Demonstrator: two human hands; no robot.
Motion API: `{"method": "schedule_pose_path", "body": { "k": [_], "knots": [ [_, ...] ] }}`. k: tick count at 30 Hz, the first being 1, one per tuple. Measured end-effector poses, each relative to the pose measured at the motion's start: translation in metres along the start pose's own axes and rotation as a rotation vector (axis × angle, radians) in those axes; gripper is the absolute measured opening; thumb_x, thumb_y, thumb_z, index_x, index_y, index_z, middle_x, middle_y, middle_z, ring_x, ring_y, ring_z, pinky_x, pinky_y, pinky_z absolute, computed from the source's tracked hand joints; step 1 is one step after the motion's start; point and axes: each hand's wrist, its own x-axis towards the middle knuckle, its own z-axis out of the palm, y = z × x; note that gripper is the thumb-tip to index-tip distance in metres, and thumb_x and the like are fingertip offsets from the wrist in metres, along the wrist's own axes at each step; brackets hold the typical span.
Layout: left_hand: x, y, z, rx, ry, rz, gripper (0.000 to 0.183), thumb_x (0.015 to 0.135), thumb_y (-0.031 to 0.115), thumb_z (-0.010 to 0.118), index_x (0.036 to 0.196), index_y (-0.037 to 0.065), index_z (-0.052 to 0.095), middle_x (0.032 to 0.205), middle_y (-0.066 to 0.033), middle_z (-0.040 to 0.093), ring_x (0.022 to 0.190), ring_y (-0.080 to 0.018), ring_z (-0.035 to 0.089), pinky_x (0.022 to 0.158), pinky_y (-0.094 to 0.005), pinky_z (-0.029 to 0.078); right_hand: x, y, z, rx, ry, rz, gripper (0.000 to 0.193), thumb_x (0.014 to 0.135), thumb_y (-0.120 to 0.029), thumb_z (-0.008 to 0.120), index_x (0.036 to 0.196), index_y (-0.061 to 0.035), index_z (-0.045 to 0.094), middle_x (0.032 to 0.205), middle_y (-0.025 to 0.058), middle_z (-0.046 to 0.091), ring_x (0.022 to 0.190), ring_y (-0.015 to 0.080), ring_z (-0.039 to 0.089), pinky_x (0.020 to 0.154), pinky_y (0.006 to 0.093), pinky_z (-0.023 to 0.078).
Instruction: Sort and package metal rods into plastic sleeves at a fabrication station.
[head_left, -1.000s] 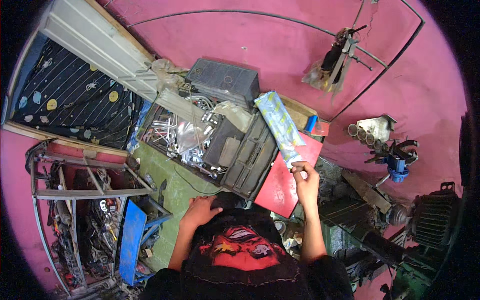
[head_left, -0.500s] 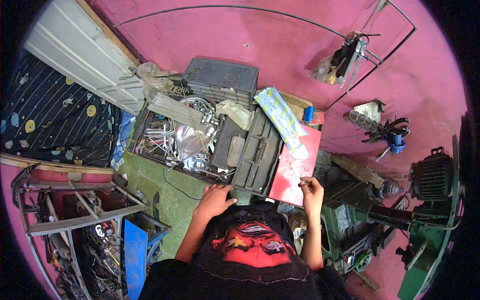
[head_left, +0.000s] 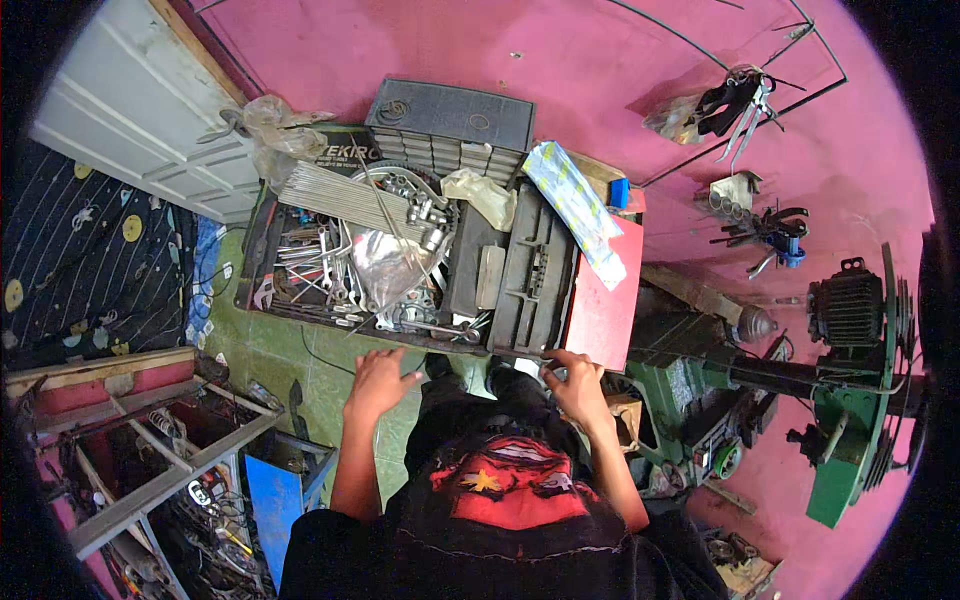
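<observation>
My left hand [head_left: 380,382] hovers just off the front edge of a wide dark tool tray [head_left: 345,322], fingers and thumb apart, nothing in it. At the front corner of a red panel [head_left: 603,305], my right hand [head_left: 578,388] has its fingers curled toward the thumb; anything between them is too small to make out. The tray holds several wrenches [head_left: 325,262], sockets [head_left: 432,222], a bundle of thin rods [head_left: 345,203] and a clear plastic bag [head_left: 385,268]. Beside these lies a dark compartmented tray [head_left: 535,270]. A blue-and-yellow patterned packet [head_left: 575,205] rests across it and the red panel.
Behind the tray stands a grey drawer cabinet [head_left: 450,110] against the pink wall. A green machine with a motor [head_left: 845,305] is at the right. A metal rack [head_left: 180,465] and a blue panel [head_left: 272,520] stand at the lower left. Pliers [head_left: 748,125] hang on the wall.
My right hand has come off the red panel's face, down and left to its front edge. My left hand has drawn back from the tray's edge. The view has shifted, showing my legs.
</observation>
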Motion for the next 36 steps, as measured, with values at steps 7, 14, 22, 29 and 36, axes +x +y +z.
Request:
{"method": "schedule_pose_path", "body": {
  "k": [7,14,22,29,36],
  "knots": [
    [0.0,-0.011,-0.016,-0.043,0.073,-0.083,0.062,0.094,0.039,0.078,0.143,0.005,0.064,0.135,-0.0214,0.071,0.127,-0.0416,0.062,0.109,-0.0546,0.043,0.015,0.009,0.012,-0.166,-0.062,-0.027,0.036,0.094,-0.031,0.077,0.127,-0.0134,0.076,0.12,0.0128,0.078,0.118,0.0366,0.065,0.104,0.0564,0.039],
    [-0.018,0.031,-0.008,-0.025,0.037,-0.193,0.064,0.096,0.042,0.076,0.146,0.005,0.062,0.136,-0.0224,0.07,0.129,-0.0415,0.062,0.112,-0.0541,0.041,0.071,0.053,0.017,-0.174,-0.008,-0.091,0.037,0.092,-0.03,0.08,0.124,-0.0112,0.076,0.114,0.0157,0.078,0.114,0.0377,0.066,0.101,0.0562,0.04],
    [-0.032,0.059,0.004,-0.019,-0.019,-0.158,0.066,0.097,0.046,0.074,0.148,0.007,0.06,0.135,-0.0229,0.069,0.131,-0.0416,0.061,0.112,-0.0542,0.041,0.141,0.084,0.001,-0.185,0.05,-0.044,0.034,0.095,-0.034,0.077,0.121,-0.0123,0.075,0.123,0.0131,0.077,0.121,0.0392,0.064,0.107,0.063,0.038],
    [-0.025,0.048,-0.001,0.019,-0.004,-0.215,0.066,0.097,0.046,0.073,0.148,0.006,0.06,0.136,-0.022,0.069,0.131,-0.0414,0.061,0.111,-0.0546,0.041,0.145,0.06,-0.022,-0.159,0.125,-0.117,0.034,0.095,-0.025,0.077,0.126,-0.0114,0.075,0.12,0.0115,0.079,0.119,0.0373,0.065,0.106,0.0577,0.037],
    [0.0,0.022,-0.017,-0.052,0.07,-0.06,0.062,0.098,0.044,0.073,0.145,0.005,0.061,0.135,-0.0218,0.069,0.132,-0.0412,0.059,0.113,-0.0545,0.04,0.125,0.017,-0.002,-0.14,0.175,-0.087,0.033,0.094,-0.024,0.076,0.124,-0.0092,0.076,0.107,0.0114,0.08,0.112,0.035,0.07,0.105,0.0539,0.041]
  ]
}}
